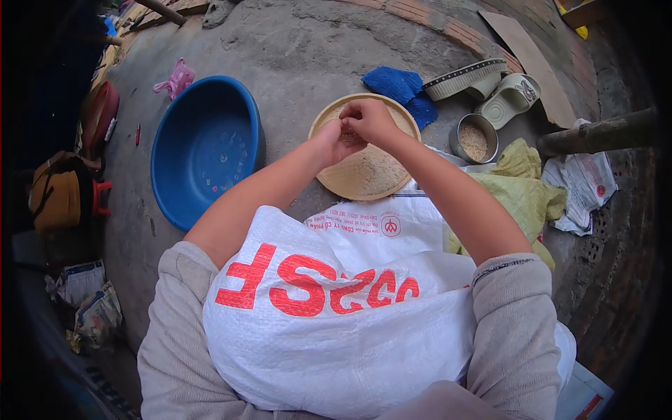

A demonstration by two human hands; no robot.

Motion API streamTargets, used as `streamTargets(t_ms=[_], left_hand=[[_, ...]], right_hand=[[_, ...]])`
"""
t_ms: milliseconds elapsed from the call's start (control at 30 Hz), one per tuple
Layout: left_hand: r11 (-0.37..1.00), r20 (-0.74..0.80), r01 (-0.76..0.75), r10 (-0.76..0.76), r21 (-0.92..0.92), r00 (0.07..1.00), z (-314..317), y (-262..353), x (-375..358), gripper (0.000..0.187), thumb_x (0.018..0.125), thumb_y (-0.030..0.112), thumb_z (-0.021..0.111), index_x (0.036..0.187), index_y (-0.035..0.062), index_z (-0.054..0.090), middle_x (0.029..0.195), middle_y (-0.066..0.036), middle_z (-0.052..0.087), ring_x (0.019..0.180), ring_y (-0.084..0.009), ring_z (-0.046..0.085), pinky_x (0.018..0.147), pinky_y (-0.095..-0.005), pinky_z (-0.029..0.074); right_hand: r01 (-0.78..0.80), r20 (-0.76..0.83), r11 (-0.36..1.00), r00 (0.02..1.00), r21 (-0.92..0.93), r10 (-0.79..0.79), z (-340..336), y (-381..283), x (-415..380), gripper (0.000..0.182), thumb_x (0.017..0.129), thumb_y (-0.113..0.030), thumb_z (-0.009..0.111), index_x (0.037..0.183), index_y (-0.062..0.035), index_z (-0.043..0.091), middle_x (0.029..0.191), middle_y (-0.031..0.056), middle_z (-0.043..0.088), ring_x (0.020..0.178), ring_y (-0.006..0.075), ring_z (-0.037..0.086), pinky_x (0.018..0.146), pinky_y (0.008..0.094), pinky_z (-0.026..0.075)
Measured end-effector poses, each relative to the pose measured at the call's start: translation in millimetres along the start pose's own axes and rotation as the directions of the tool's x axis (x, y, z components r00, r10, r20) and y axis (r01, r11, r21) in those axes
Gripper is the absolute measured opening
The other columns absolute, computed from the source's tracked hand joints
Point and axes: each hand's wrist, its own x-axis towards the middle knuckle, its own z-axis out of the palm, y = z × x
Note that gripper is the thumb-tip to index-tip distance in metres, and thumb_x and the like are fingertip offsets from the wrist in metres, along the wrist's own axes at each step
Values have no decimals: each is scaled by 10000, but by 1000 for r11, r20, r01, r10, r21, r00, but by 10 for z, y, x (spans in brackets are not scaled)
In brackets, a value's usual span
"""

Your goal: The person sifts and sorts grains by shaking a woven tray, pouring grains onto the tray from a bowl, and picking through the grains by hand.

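A round woven tray [329, 183] with pale grain [371, 170] spread on it lies beyond the white sack [336, 350] with red lettering that covers my lap. Over the tray, my left hand [338, 143] is cupped with its palm up, fingers curled. My right hand [369, 120] bends over it, its fingertips pinched together at the left hand's fingers. Whatever lies between the fingertips is too small to name. A little grain seems to show at the left palm.
A large blue basin [210, 154] stands at the left. Right of the tray are a blue cloth [395, 85], sandals [509, 101], a metal cup of grain [474, 140] and a yellow-green sack [518, 199]. A wooden pole [598, 134] juts in at the right.
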Motion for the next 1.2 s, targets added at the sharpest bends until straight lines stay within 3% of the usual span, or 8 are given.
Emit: streamTargets(t_ms=[233,400,467,700,767,1033,1133,1200], left_hand=[[998,-65,-50,48,-25,997,-67,323,19,154,900,126,416,952,22,517,878,-86,578,807,-166,594,707,-276,523],[968,-151,-18,57,248,987,65,584,32,156,887,112,423,907,2,531,797,-80,574,726,-154,588,667,-259,518],[931,-168,-48,115,361,979,290,673,-6,157,882,109,427,888,-3,538,774,-76,573,701,-149,583,656,-259,514],[516,78,-288,390,807,918,1029,777,233,175,836,128,482,813,-13,585,770,-115,618,705,-189,617,636,-308,507],[-1,179,-208,520,978,835,1284,784,186,184,792,145,512,835,-10,601,807,-159,630,739,-268,630,665,-373,493],[-419,785,-666,383,617,486,1265,351,48,250,765,130,521,988,20,540,988,-150,532,918,-326,524,785,-420,430],[-599,897,-680,381,423,222,1117,386,-60,247,749,123,555,973,20,540,1004,-132,533,937,-310,517,810,-420,419],[-584,866,-643,396,495,307,874,446,-24,282,752,70,571,1033,64,547,1042,-142,537,966,-334,512,812,-394,424]], right_hand=[[-157,483,960,875,231,27,-302,33,521,179,731,-83,599,881,-16,669,798,122,659,753,176,625,696,287,490],[-164,360,979,926,120,111,-260,-56,647,236,801,-150,514,926,13,630,862,119,628,797,196,594,710,330,471],[-575,327,674,818,464,473,-306,-134,675,325,862,-253,464,991,19,585,933,130,598,813,196,574,727,322,458],[-639,453,127,658,759,602,-710,-186,461,355,921,-285,306,989,-14,524,888,105,569,858,213,579,826,387,485],[-483,475,-125,724,867,500,-768,-86,436,288,899,-225,333,985,-34,530,930,106,572,902,222,578,838,404,481],[-520,380,52,685,852,622,-1146,238,131,260,854,-162,376,966,16,530,1000,157,570,963,238,572,826,387,490],[-409,420,-155,709,899,567,-1175,304,5,250,878,-131,346,941,64,489,930,194,551,888,290,586,818,389,510],[-399,507,-314,710,862,489,-1177,731,-46,262,891,-129,319,953,73,473,905,198,541,854,310,586,806,409,521]])
